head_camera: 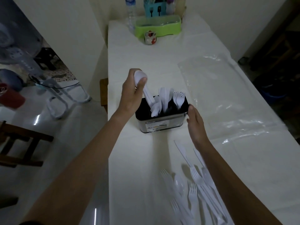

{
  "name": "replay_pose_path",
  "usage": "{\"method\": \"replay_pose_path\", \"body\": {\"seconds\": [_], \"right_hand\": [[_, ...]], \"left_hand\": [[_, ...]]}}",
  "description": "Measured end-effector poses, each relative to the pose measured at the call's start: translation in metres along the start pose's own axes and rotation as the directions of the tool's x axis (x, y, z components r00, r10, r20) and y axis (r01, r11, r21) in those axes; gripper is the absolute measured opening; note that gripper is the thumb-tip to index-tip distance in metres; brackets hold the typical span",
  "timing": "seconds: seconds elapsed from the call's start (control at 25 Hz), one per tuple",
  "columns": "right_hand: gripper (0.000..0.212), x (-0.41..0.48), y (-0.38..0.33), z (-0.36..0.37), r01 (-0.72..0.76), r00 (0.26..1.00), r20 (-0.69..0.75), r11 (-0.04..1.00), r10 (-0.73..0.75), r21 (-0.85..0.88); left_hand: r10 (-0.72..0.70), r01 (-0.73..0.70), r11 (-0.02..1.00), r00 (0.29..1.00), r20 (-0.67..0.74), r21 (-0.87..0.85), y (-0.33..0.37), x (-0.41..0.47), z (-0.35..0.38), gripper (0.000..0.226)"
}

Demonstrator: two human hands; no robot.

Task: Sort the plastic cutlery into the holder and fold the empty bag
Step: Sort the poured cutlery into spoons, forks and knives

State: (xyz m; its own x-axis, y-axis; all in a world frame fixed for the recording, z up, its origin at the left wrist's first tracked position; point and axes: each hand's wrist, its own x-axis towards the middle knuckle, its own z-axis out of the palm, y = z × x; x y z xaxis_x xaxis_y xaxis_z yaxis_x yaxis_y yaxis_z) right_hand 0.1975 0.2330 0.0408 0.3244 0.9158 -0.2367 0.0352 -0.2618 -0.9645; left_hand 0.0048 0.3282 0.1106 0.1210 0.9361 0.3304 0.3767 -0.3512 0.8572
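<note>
A black-and-steel cutlery holder (162,125) stands mid-table with white spoons, knives and forks upright in separate compartments. My left hand (131,93) grips several white plastic spoons (140,77) by their bowls, handles angled down into the holder's left compartment. My right hand (195,122) rests flat against the holder's right side, fingers together and holding nothing. A pile of loose white forks, knives and spoons (194,189) lies on the table near me. The clear empty plastic bag (227,98) lies flat to the right of the holder.
At the far end stand a green tray (158,29), a teal utensil caddy (155,8), a water bottle (130,13) and a small painted cup (150,38). The table's left edge drops to a glossy floor with chairs (19,146).
</note>
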Motion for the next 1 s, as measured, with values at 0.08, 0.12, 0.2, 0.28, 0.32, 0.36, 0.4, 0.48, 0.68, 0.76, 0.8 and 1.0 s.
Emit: {"method": "replay_pose_path", "body": {"seconds": [0.08, 0.12, 0.2, 0.28, 0.32, 0.36, 0.4, 0.48, 0.68, 0.76, 0.8, 1.0], "right_hand": [[0.050, 0.000, -0.002, 0.000, -0.001, 1.000, 0.000, 1.000, 0.001, 0.004], [0.049, 0.000, -0.002, 0.000, 0.002, 1.000, 0.004, 1.000, -0.002, 0.006], [0.049, -0.001, -0.003, 0.001, 0.001, 1.000, 0.009, 1.000, -0.001, 0.007], [0.049, -0.001, -0.003, 0.002, 0.003, 1.000, 0.011, 1.000, -0.003, 0.006], [0.049, -0.001, -0.003, 0.002, 0.004, 1.000, 0.012, 1.000, -0.004, 0.004], [0.049, 0.000, -0.003, 0.001, 0.003, 1.000, 0.013, 1.000, -0.003, 0.002], [0.049, 0.001, -0.003, 0.001, 0.002, 1.000, 0.013, 1.000, -0.002, 0.000], [0.051, 0.002, -0.002, -0.001, -0.003, 1.000, 0.016, 1.000, 0.003, -0.002], [0.053, 0.004, -0.002, -0.003, -0.018, 0.999, 0.038, 0.999, 0.019, -0.027], [0.053, 0.004, -0.002, -0.004, -0.012, 0.999, 0.048, 0.999, 0.014, -0.039], [0.053, 0.005, -0.002, -0.005, -0.001, 0.999, 0.050, 0.999, 0.004, -0.052], [0.048, 0.003, 0.000, -0.002, 0.065, 0.997, 0.057, 0.994, -0.060, -0.085]], "left_hand": [[0.002, -0.003, 1.000, 0.998, 0.057, 0.011, -0.001, 0.000, 0.001, 0.013], [-0.007, 0.006, 1.000, 0.996, 0.092, 0.010, -0.002, 0.000, 0.000, 0.012], [-0.022, 0.021, 1.000, 0.985, 0.168, 0.008, -0.001, 0.000, 0.000, 0.012], [0.028, -0.038, 0.998, 0.976, 0.217, 0.043, 0.002, -0.001, 0.002, 0.013], [0.064, -0.081, 0.995, 0.970, 0.235, 0.066, 0.003, -0.002, 0.004, 0.015], [0.095, -0.120, 0.989, 0.963, 0.253, 0.085, 0.004, -0.004, 0.007, 0.017], [0.116, -0.149, 0.983, 0.956, 0.269, 0.106, 0.002, -0.006, 0.008, 0.019], [0.115, -0.177, 0.969, 0.941, 0.318, 0.174, -0.005, -0.012, 0.011, 0.021], [0.070, -0.174, 0.929, 0.949, 0.306, 0.326, -0.033, -0.030, 0.015, 0.025], [0.042, -0.137, 0.928, 0.962, 0.269, 0.346, -0.034, -0.035, 0.014, 0.030], [0.010, -0.095, 0.943, 0.966, 0.259, 0.318, -0.031, -0.037, 0.013, 0.030], [-0.022, -0.024, 0.989, 0.951, 0.308, 0.146, -0.020, -0.056, 0.010, 0.045]]}}
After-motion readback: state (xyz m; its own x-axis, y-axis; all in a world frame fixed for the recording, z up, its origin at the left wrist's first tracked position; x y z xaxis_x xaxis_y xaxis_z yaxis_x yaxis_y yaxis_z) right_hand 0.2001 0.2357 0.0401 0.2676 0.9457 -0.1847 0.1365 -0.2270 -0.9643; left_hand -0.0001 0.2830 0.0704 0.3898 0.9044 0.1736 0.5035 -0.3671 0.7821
